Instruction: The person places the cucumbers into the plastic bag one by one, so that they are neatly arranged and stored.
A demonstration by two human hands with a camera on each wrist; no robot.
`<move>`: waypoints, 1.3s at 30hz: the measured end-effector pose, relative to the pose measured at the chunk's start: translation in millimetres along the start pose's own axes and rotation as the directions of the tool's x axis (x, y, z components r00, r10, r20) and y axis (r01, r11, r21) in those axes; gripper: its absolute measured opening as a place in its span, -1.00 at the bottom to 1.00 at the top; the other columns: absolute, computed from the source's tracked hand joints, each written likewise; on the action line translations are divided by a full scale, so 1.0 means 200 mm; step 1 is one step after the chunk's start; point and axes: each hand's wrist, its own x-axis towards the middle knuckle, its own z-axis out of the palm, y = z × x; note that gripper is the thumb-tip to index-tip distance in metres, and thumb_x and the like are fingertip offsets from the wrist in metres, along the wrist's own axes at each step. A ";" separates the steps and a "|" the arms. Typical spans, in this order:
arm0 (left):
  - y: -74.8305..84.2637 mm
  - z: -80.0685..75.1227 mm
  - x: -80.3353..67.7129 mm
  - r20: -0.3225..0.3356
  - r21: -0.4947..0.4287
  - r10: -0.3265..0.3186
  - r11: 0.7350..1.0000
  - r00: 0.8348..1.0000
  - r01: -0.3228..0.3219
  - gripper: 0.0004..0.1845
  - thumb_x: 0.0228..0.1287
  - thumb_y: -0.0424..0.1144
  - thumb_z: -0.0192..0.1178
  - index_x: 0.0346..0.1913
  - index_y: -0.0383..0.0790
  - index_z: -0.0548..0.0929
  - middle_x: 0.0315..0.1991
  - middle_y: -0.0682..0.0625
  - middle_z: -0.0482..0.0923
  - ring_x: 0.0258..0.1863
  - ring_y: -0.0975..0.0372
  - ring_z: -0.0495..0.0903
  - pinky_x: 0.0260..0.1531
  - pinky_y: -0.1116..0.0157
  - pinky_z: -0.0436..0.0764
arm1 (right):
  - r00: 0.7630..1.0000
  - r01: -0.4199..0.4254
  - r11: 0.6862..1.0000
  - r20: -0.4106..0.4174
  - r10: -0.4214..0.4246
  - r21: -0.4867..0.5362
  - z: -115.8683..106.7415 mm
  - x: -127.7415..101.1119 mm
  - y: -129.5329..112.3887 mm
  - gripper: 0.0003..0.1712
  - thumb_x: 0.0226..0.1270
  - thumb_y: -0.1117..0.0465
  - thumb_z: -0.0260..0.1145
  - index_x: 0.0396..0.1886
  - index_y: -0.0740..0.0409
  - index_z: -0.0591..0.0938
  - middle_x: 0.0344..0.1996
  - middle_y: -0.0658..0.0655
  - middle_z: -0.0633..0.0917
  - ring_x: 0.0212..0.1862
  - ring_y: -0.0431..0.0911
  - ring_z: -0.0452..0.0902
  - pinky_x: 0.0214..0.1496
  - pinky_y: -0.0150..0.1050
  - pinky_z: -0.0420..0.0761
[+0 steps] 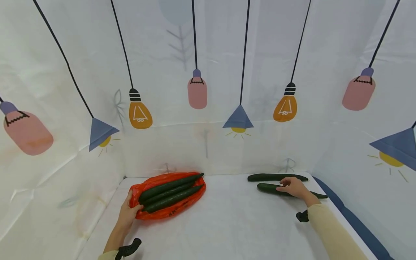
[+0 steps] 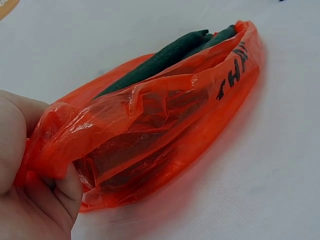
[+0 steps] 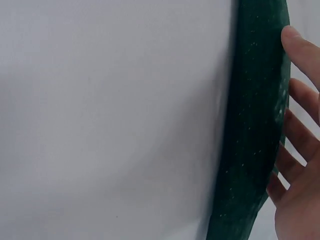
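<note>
An orange plastic bag point(image 1: 162, 215) lies at the left of the white table and holds three dark green cucumbers point(image 1: 172, 193). My left hand point(image 1: 128, 213) grips the bag's near end. In the left wrist view the fingers point(image 2: 35, 195) pinch the bunched orange plastic point(image 2: 165, 120), and cucumber tips point(image 2: 190, 40) poke out of the far end. At the right, my right hand point(image 1: 292, 186) rests on a loose cucumber point(image 1: 268, 187). The right wrist view shows its fingers point(image 3: 300, 50) fairly straight along the cucumber's point(image 3: 255, 125) side. A second loose cucumber point(image 1: 276, 177) lies just behind.
A white cloth point(image 1: 234, 220) covers the table, with white walls printed with hanging lamps point(image 1: 197, 90) close on three sides. A blue strip point(image 1: 351, 216) runs along the table's right edge. Bare cloth separates the bag from the loose cucumbers.
</note>
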 end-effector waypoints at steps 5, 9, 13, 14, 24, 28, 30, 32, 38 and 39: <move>0.01 0.01 0.00 0.004 -0.003 -0.018 1.000 1.000 0.018 -0.09 0.16 -0.42 0.02 0.35 0.13 -0.35 0.37 -0.11 -0.39 0.30 -0.01 -0.30 0.19 0.00 -0.04 | 0.999 -0.030 0.999 0.020 0.031 -0.041 0.01 -0.03 0.05 -0.39 -0.15 -0.10 0.40 -0.17 0.24 0.58 -0.25 0.19 0.57 -0.22 0.04 0.46 -0.23 -0.04 0.47; 0.01 0.01 0.00 0.008 -0.010 -0.019 1.000 1.000 0.019 -0.09 0.16 -0.43 0.02 0.35 0.13 -0.35 0.37 -0.10 -0.40 0.30 0.01 -0.30 0.19 0.00 -0.05 | 0.998 -0.055 0.996 0.028 0.057 -0.065 0.02 -0.05 0.09 -0.35 -0.17 -0.12 0.41 -0.12 0.20 0.56 -0.15 0.23 0.54 -0.11 0.14 0.42 -0.13 0.07 0.41; 0.00 0.01 0.00 0.008 -0.036 -0.017 0.999 1.000 0.017 -0.10 0.16 -0.45 0.00 0.35 0.13 -0.34 0.37 -0.09 -0.40 0.30 0.02 -0.29 0.20 0.02 -0.05 | 0.999 -0.049 0.996 -0.002 0.049 -0.078 0.04 -0.06 0.13 -0.35 -0.20 -0.11 0.42 -0.10 0.17 0.55 -0.13 0.25 0.54 -0.08 0.16 0.41 -0.11 0.10 0.39; 0.00 0.01 0.00 0.007 -0.043 -0.019 0.999 1.000 0.019 -0.10 0.16 -0.45 0.00 0.35 0.14 -0.34 0.37 -0.08 -0.40 0.30 0.02 -0.29 0.20 0.03 -0.05 | 0.999 -0.049 0.995 -0.009 0.049 -0.083 0.05 -0.06 0.13 -0.34 -0.20 -0.11 0.42 -0.10 0.16 0.55 -0.12 0.24 0.54 -0.08 0.16 0.41 -0.11 0.10 0.38; -0.01 0.01 0.00 -0.001 -0.042 -0.018 0.999 1.000 0.017 -0.11 0.17 -0.45 -0.02 0.34 0.16 -0.34 0.37 -0.08 -0.39 0.30 0.01 -0.28 0.19 0.03 0.00 | 0.998 -0.033 0.995 -0.054 0.029 -0.089 0.11 -0.07 0.15 -0.33 -0.22 -0.11 0.43 -0.03 0.07 0.57 -0.02 0.29 0.50 0.00 0.20 0.36 -0.06 0.15 0.33; -0.03 0.02 0.00 -0.012 -0.023 -0.019 1.000 1.000 0.019 -0.12 0.17 -0.43 -0.01 0.35 0.16 -0.32 0.37 -0.10 -0.33 0.28 0.01 -0.20 0.13 0.06 0.18 | 0.994 0.009 0.996 -0.109 -0.019 -0.087 0.12 -0.08 0.14 -0.38 -0.23 -0.03 0.46 -0.07 0.06 0.58 -0.08 0.24 0.55 -0.03 0.17 0.40 -0.07 0.12 0.36; -0.04 0.02 0.00 -0.013 -0.015 -0.023 1.000 1.000 0.022 -0.11 0.17 -0.43 0.01 0.34 0.17 -0.32 0.37 -0.11 -0.31 0.28 0.00 -0.19 0.10 0.07 0.23 | 0.991 0.021 0.995 -0.130 -0.034 -0.100 0.12 -0.08 0.13 -0.39 -0.24 -0.03 0.47 -0.08 0.05 0.59 -0.11 0.22 0.57 -0.07 0.15 0.43 -0.10 0.10 0.38; -0.05 0.02 0.00 -0.007 -0.022 -0.021 1.000 1.000 0.020 -0.11 0.17 -0.43 0.00 0.34 0.19 -0.32 0.37 -0.11 -0.33 0.28 -0.01 -0.20 0.11 0.06 0.21 | 0.989 0.033 0.994 -0.140 -0.047 -0.102 0.13 -0.07 0.12 -0.41 -0.25 -0.03 0.47 -0.10 0.02 0.60 -0.15 0.19 0.58 -0.10 0.12 0.45 -0.13 0.07 0.40; -0.03 0.00 0.01 0.002 -0.049 -0.004 0.999 1.000 0.004 -0.10 0.16 -0.45 0.00 0.34 0.21 -0.32 0.37 -0.08 -0.39 0.30 0.01 -0.29 0.19 0.03 0.00 | 0.988 0.095 0.993 -0.112 -0.102 -0.067 0.18 -0.04 0.04 -0.46 -0.25 -0.03 0.48 -0.15 -0.05 0.60 -0.24 0.08 0.59 -0.24 -0.03 0.47 -0.28 -0.08 0.45; -0.03 0.00 0.01 0.006 -0.052 -0.005 0.999 1.000 0.006 -0.10 0.16 -0.46 -0.01 0.34 0.20 -0.33 0.37 -0.07 -0.41 0.30 0.02 -0.30 0.19 0.03 -0.02 | 0.989 0.104 0.992 -0.103 -0.110 -0.065 0.19 -0.03 0.02 -0.47 -0.26 -0.03 0.48 -0.16 -0.08 0.60 -0.26 0.05 0.58 -0.27 -0.07 0.46 -0.31 -0.13 0.45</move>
